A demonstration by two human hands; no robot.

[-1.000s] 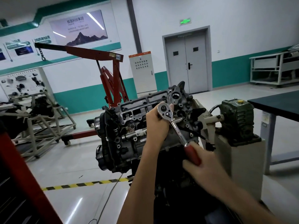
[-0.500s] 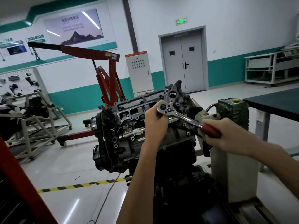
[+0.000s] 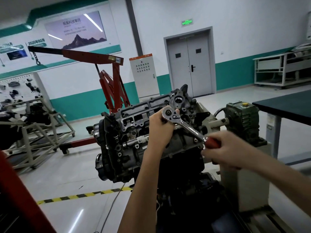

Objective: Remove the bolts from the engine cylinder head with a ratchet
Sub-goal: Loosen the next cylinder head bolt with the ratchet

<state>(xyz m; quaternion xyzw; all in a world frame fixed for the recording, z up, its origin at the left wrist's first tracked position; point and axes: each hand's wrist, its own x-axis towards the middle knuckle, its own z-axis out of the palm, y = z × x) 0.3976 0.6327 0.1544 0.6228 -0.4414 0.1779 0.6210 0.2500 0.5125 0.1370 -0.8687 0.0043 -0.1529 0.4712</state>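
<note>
This is a big workshop with a shiny grey floor (image 3: 70, 167), a grey double door (image 3: 190, 63) at the back and a red engine hoist (image 3: 94, 55) by the wall. In the middle sits an engine (image 3: 121, 148), with its cylinder head (image 3: 134, 115) tipped toward us. The person's left hand (image 3: 159, 128) is curled around the round top of the ratchet (image 3: 185, 125) and holds it down on the cylinder head, near its far right end. The right hand (image 3: 225, 148) is wrapped tight round the red handle (image 3: 211, 142). Half a second ago the handle was swung up, almost flat. Now it has come back down and points low to the right. The round top has stayed on the same spot. So I think the person is pumping the handle back and forth, and the bolt is coming loose bit by bit. The bolt is hidden under the ratchet's top and the left hand, so I cannot tell how far out it is. It must be right under the left hand, at the far end of the tool from the right hand.
</note>
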